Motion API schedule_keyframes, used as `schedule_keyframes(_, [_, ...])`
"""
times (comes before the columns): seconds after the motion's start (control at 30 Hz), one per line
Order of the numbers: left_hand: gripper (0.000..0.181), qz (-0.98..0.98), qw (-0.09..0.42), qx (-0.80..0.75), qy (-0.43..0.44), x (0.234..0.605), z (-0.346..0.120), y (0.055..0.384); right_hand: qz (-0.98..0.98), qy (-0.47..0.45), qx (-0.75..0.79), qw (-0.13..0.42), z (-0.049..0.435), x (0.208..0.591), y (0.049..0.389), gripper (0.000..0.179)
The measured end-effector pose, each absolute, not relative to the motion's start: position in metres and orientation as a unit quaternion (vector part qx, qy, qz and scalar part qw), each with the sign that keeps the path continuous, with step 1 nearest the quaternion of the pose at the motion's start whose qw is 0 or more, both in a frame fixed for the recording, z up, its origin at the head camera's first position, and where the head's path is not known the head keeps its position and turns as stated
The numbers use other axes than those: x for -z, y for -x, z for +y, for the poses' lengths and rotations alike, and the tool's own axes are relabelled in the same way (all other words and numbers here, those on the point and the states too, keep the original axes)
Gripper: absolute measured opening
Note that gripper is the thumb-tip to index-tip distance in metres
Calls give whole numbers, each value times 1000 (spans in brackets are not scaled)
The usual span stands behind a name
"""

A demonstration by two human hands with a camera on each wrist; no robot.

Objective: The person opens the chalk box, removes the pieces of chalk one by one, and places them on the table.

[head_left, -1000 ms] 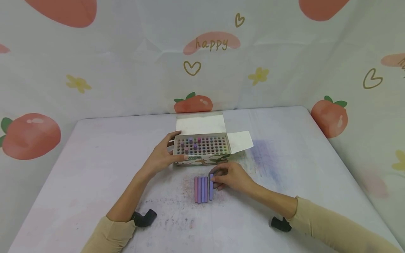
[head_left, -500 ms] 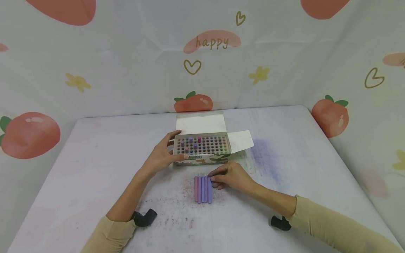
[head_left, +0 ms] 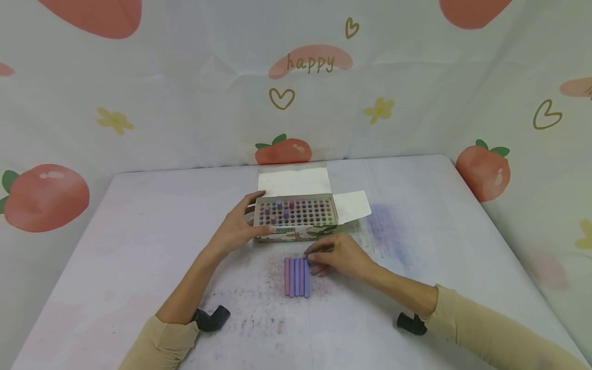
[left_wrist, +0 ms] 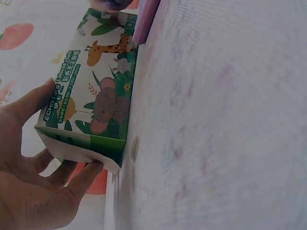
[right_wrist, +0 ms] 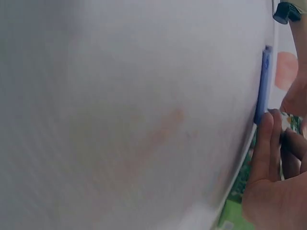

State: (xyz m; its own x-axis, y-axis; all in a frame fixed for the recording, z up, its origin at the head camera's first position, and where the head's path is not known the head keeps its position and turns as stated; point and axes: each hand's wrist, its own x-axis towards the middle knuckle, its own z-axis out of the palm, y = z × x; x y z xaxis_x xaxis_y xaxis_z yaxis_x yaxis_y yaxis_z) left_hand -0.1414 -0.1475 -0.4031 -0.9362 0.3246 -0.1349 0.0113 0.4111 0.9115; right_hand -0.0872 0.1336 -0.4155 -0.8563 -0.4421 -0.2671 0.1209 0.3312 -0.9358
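Blue chalk (head_left: 307, 280) lies at right grip (head_left: 339, 254), pinch unclear; left grip (head_left: 235, 226) holds the box (head_left: 296, 235).

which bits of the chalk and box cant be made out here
Head: left side of the box, partly behind the left hand.
Head: contents of most holes, too small.
Left wrist: the chalk row, cut off by the top edge.
Right wrist: how many sticks lie behind the nearest stick, which hides them.
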Motion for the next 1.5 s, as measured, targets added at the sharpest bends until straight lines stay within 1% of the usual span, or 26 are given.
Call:
schedule_keyframes(0.13, [92, 825, 146, -536, -103, 404, -148, 142, 801, 146, 536, 221, 136, 406, 93, 15])
schedule_keyframes(0.27, [92, 827, 147, -533, -102, 404, -148, 141, 802, 184, 528, 213, 139, 397, 99, 17])
schedule_keyframes(0.4, [92, 829, 148, -530, -99, 403, -148, 141, 793, 199, 538, 203, 140, 388, 105, 19])
schedule_keyframes(0.53, [92, 829, 147, -531, -101, 403, -148, 141, 776, 199, 566, 197, 141, 380, 110, 21])
schedule_keyframes(0.67, [92, 826, 147, -534, -105, 404, -148, 141, 762, 195, 589, 187, 142, 376, 115, 19])
schedule_keyframes(0.87, [91, 826, 148, -534, -105, 405, -147, 141, 770, 181, 586, 175, 140, 369, 123, 18])
schedule_keyframes(1.2, [91, 826, 151, -535, -94, 403, -147, 140, 756, 200, 603, 155, 135, 368, 143, 17])
schedule_keyframes(1.5, [92, 826, 150, -535, -98, 402, -147, 140, 798, 159, 562, 150, 128, 370, 158, 20])
